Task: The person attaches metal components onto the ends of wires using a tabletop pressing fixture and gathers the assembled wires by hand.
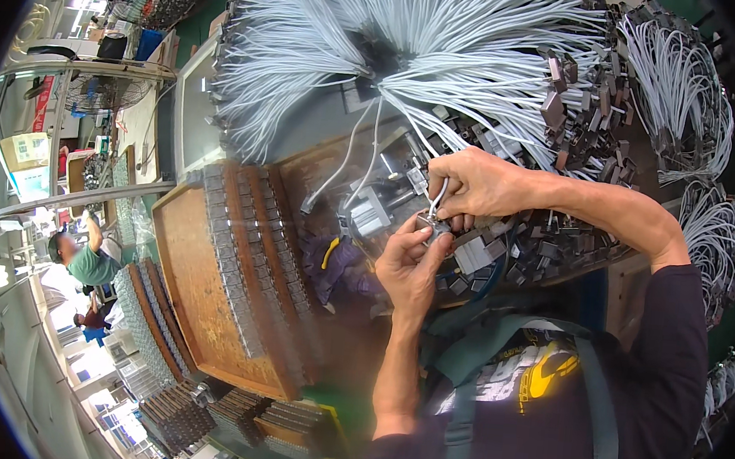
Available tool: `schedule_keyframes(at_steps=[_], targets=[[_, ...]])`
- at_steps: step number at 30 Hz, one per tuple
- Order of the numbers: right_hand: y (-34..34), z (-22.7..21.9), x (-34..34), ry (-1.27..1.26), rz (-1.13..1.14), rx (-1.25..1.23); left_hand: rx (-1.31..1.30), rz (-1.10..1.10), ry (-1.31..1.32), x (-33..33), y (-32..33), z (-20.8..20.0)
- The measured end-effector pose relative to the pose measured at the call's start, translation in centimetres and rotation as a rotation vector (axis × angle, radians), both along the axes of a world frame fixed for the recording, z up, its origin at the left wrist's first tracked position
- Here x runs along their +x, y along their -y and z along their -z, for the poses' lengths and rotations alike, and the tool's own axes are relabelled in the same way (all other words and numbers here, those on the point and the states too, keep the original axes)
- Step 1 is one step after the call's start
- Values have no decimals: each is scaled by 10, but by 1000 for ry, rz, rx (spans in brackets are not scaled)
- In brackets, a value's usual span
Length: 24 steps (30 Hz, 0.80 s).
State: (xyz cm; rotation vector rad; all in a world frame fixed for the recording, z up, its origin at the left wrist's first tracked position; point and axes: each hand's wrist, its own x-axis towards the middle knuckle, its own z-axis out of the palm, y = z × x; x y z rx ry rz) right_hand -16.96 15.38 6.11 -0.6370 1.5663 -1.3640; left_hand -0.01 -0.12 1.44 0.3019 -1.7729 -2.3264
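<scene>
My left hand (pixel 414 268) pinches a small silvery metal housing (pixel 433 228) between thumb and fingers. Just above it, my right hand (pixel 479 186) has its fingers closed on a short white cable (pixel 439 196) that runs down to the housing. Both hands meet over the workbench, and the fingers partly hide the joint of cable and metal. Beside them stands a metal fixture (pixel 370 212) with a block and a rod. A large fanned bundle of white cables (pixel 452 29) spreads beyond my hands, with several metal boxes (pixel 554 106) on its cable ends.
Wooden trays (pixel 195 276) with rows of metal parts are stacked at the left. A purple cloth or glove (pixel 334 266) lies near the fixture. More cable bundles (pixel 676 90) hang at the right. Farther left are a person in green (pixel 93 264) and a fan (pixel 97 94).
</scene>
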Motion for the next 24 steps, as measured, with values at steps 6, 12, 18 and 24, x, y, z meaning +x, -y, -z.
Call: schedule_keyframes(at_steps=[6,12,18,24], targets=[[1,-1,-2,60,-2,-15,-18,-75,-11,-4,-6,-9],[1,-1,-2,15,-27,-15,143,-75,69,-5,-5,-14],[-1,0,-4,16,-36,-28,155,-77,71,-6,-5,-15],[-3,-2,-6,59,-34,-31,152,-69,79,-8,-3,-16]])
